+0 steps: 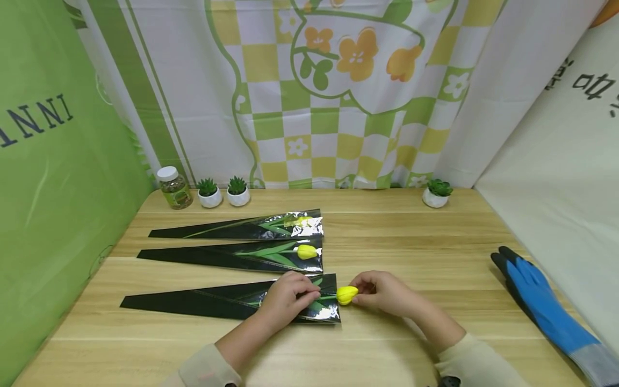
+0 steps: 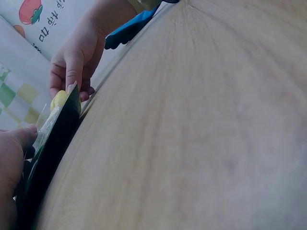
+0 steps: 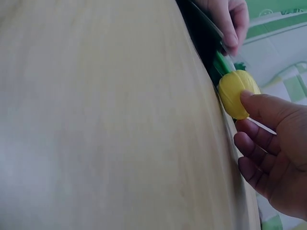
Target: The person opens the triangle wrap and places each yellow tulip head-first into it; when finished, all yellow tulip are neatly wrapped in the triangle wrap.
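An artificial yellow tulip [image 1: 346, 295] lies with its green stem and leaves inside the nearest black flower sleeve [image 1: 193, 302], its head just beyond the sleeve's wide right end. My right hand [image 1: 384, 293] pinches the tulip head between thumb and fingers; the right wrist view shows the thumb across the yellow petals [image 3: 232, 96]. Over the sleeve near its mouth, my left hand [image 1: 288, 295] pinches the clear film with thumb and forefinger. Behind lie two more sleeves, the middle one [image 1: 193, 255] and the far one [image 1: 217, 228], each with a yellow tulip inside.
Along the table's back edge stand a white-lidded jar [image 1: 175, 188], two small potted succulents [image 1: 210, 196] at the left and another potted succulent [image 1: 436, 196] at the right. Blue-and-black gloves [image 1: 541, 301] lie along the right edge. A patterned curtain [image 1: 338, 107] hangs behind.
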